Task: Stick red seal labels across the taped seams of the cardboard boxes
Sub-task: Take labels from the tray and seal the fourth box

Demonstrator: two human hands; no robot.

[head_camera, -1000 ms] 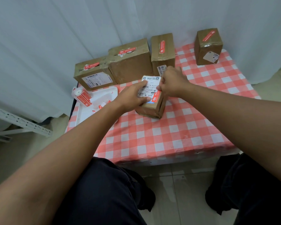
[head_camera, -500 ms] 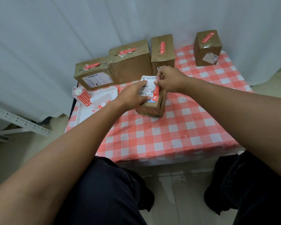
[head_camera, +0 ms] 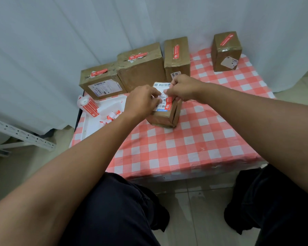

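Four sealed boxes upper frame; centre box mid-labelling, right hand pinching red seal label, left hand fingers pressing box top.

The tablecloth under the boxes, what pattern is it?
Red-and-white checks on the tablecloth, clearest in the head view.

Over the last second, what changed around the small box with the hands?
The right hand pulled back from the red label toward the far top edge of the small box, fingers curled there. The left hand slid its fingertips further across the white shipping label. The small box, the four sealed boxes behind, the label roll and the tray stayed put.
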